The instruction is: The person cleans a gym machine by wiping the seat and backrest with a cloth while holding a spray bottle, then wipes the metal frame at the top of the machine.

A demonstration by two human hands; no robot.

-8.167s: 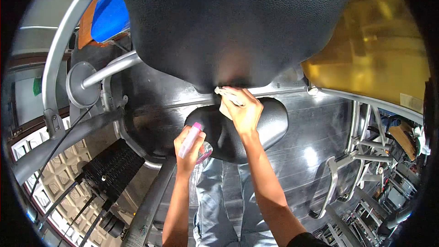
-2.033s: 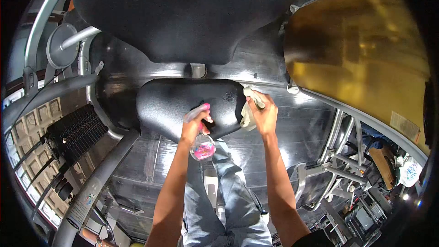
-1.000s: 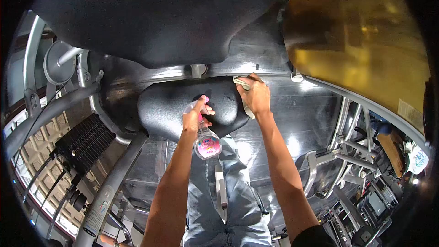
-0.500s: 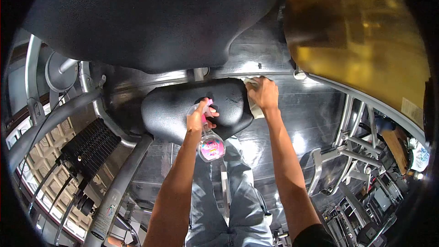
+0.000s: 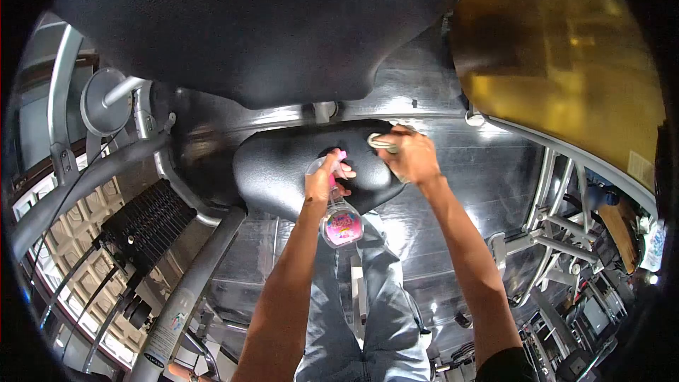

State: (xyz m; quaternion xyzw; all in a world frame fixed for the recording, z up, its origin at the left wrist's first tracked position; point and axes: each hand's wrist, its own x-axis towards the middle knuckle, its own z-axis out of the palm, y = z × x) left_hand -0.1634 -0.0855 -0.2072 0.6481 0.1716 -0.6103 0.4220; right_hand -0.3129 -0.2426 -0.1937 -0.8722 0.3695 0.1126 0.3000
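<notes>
My left hand (image 5: 327, 178) is wrapped round the neck of a clear spray bottle (image 5: 342, 228) with a pink label and pink nozzle. The bottle hangs over the near edge of a black padded seat (image 5: 272, 166). At the seat's right end, my right hand (image 5: 414, 155) grips a pale folded cloth (image 5: 382, 143), which lies against or just over the upholstery. Part of the cloth is hidden under the fingers.
A large black backrest (image 5: 240, 28) fills the top of the view. A yellow panel (image 5: 559, 71) stands at the upper right. Grey machine tubing (image 5: 191, 290) and a weight stack (image 5: 148, 226) are on the left. More gym equipment (image 5: 583, 311) is at the lower right.
My right hand has brought the cloth from the seat's right edge onto its top right corner. My left hand still holds the bottle. The whole view has shifted slightly.
</notes>
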